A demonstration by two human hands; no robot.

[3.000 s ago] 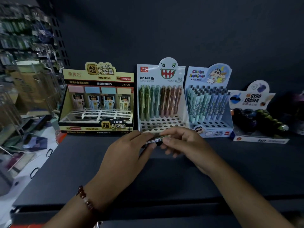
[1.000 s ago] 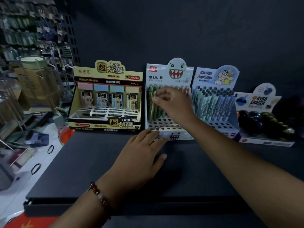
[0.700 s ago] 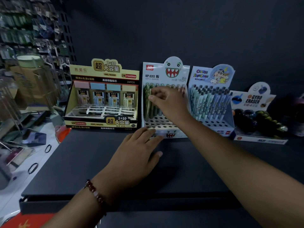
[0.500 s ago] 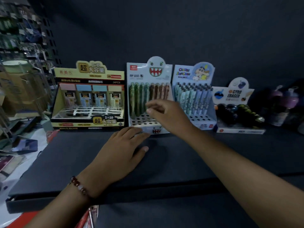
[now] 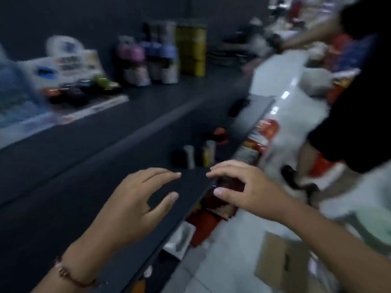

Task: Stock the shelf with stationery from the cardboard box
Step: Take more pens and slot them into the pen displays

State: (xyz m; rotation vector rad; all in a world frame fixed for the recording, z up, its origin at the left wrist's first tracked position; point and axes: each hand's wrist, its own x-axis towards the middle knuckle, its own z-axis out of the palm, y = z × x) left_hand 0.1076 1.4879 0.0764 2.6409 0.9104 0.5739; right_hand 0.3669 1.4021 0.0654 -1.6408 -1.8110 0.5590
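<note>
Over shelf (image 5: pixel 88 170) edge: left hand (image 5: pixel 135 206), right hand (image 5: pixel 239 187), grips loose, empty. Cardboard box (image 5: pixel 281 263) on floor at 5 o'clock. Judgement: steady view before reaching; take one item.

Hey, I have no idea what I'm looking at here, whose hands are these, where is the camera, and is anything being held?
There is no machine here. The one picture comes from a camera worn on a person's head, looking forward and down, and it is blurred by motion.

The two bare hands belong to that person. The left hand, with a beaded bracelet on its wrist, hovers over the dark grey shelf. The right hand is past the shelf's edge. Both have relaxed, spread fingers and hold nothing.

At the back of the shelf stand blurred display boxes of stationery and some bottles. A brown cardboard box lies on the pale floor at lower right. Another person in dark clothing stands at the right.
</note>
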